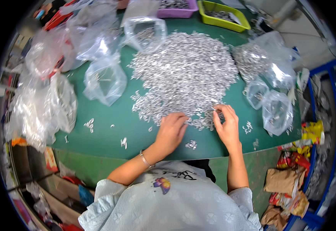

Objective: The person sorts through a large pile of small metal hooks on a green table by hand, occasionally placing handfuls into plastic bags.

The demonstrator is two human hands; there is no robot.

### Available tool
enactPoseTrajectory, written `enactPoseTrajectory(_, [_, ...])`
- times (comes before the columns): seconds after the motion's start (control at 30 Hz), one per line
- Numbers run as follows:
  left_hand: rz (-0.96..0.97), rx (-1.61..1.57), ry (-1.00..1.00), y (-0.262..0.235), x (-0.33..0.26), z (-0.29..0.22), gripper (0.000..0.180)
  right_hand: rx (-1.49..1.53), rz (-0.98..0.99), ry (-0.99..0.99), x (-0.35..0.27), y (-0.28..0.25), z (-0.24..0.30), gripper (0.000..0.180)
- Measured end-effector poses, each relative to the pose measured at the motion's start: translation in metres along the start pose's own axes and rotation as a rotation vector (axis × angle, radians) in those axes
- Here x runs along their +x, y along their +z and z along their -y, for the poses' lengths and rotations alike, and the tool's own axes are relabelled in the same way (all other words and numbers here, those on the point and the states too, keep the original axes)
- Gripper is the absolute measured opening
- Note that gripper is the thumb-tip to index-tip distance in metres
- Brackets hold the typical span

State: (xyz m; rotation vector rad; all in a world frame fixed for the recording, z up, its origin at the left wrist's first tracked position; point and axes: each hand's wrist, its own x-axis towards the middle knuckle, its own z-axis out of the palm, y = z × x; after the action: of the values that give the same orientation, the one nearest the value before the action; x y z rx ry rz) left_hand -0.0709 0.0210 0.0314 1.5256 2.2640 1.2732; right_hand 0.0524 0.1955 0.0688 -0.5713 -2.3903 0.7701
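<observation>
A large heap of small silvery metal pieces [183, 69] covers the middle of the green table [98, 134]. At the heap's near edge, my left hand [172, 133] has its fingers bent together over the pieces; what is in its fingertips, if anything, is too small to make out. A bracelet circles that wrist. To its right, my right hand [227, 125] pinches a small metal piece [214, 109] between thumb and index finger. Between the hands lie loose pieces of the heap. A small cluster of metal pieces [191, 144] sits nearer the table's front edge.
Clear plastic bags [105, 82] crowd the left side, and an open one [145, 34] stands behind the heap. More bags [277, 113] holding metal pieces are at right. A purple tray [177, 12] and a yellow-green tray [225, 26] stand at the back. Blue shelving [335, 100] borders the right.
</observation>
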Motion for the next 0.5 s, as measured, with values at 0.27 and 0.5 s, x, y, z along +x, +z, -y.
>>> enactPoseTrajectory(0.27, [0.001, 0.025, 0.011, -0.006, 0.001, 0.002, 0.028, -0.267, -0.347, 0.113, 0.028, -0.098, -0.039, 0.013])
enactPoseTrajectory(0.5, [0.1, 0.048, -0.011, -0.005, 0.002, 0.0, 0.029, -0.341, -0.672, -0.052, 0.154, -0.168, -0.096, 0.018])
